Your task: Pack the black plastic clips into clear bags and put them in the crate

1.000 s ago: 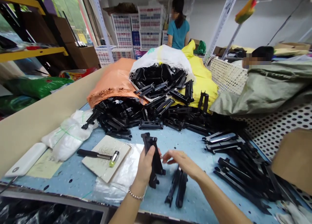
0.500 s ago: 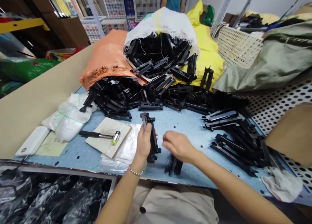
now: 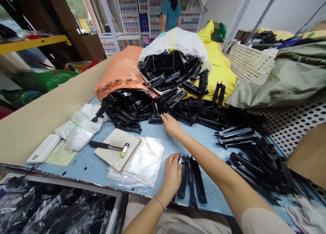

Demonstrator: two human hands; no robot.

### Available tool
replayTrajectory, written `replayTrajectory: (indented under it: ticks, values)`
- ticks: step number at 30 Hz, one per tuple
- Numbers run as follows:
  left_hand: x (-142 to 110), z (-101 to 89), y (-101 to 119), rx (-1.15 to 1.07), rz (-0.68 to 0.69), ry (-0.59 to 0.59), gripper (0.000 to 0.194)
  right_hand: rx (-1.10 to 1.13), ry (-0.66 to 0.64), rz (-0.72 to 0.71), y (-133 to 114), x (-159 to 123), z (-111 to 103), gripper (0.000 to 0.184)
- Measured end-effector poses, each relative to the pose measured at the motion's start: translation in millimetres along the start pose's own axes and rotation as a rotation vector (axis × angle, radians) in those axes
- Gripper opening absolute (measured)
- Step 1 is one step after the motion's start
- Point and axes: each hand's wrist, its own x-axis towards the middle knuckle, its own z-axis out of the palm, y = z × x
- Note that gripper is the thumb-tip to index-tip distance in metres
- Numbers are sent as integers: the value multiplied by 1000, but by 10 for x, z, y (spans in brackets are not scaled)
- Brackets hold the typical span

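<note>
Well, sacks [image 3: 175, 38] crowd our surface [image 3: 209, 133], crates [image 3: 130, 25] beyond; left fingers [image 3: 174, 158] clasp a near black part [image 3: 183, 183]; right fingers [image 3: 165, 119], we can't tell.

Stretched well forward with right hand [image 3: 172, 126], back upward, fingers [image 3: 165, 119] nearly straight | slanted from lower right to upper left along right forearm [image 3: 211, 161] | placed low and closer in with left hand [image 3: 173, 173], fingers bent | angled up rightward along left forearm [image 3: 146, 215], with left wrist [image 3: 163, 191] almost straight
</note>
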Motion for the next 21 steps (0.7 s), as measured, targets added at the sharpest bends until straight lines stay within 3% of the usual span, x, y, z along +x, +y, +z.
replayTrajectory:
  ticks: [2, 4, 7, 10, 12, 15, 18, 21]
  values:
    - [-16, 0, -33, 5, 25, -62, 46, -20, 10, 21, -12, 125, 48, 35]
    - [66, -114, -13, -114, -36, -52, 48, -33, 26, 51, -57, 99, 44, 31]
    - [315, -394, 143, -407, -141, 153, 65, -33, 70, 89, -219, -224, -34, 34]
    - [536, -636, 393, -588, -96, 305, 71, 97, 137, -21, -419, -762, -175, 37]
    - [577, -722, 546, -639, -90, 263, 58, 293, 122, -131, -483, -1076, -299, 31]
    - [470, -725, 705, -752, -177, 91, 50, 463, 199, -78, -417, -1254, -470, 31]
    - [298, -610, 787, -798, -276, -88, 44, 346, 314, -56, -258, -1097, -535, 37]
    - [234, -486, 808, -694, -310, -116, 38, 382, 311, -6, -163, -879, -501, 45]
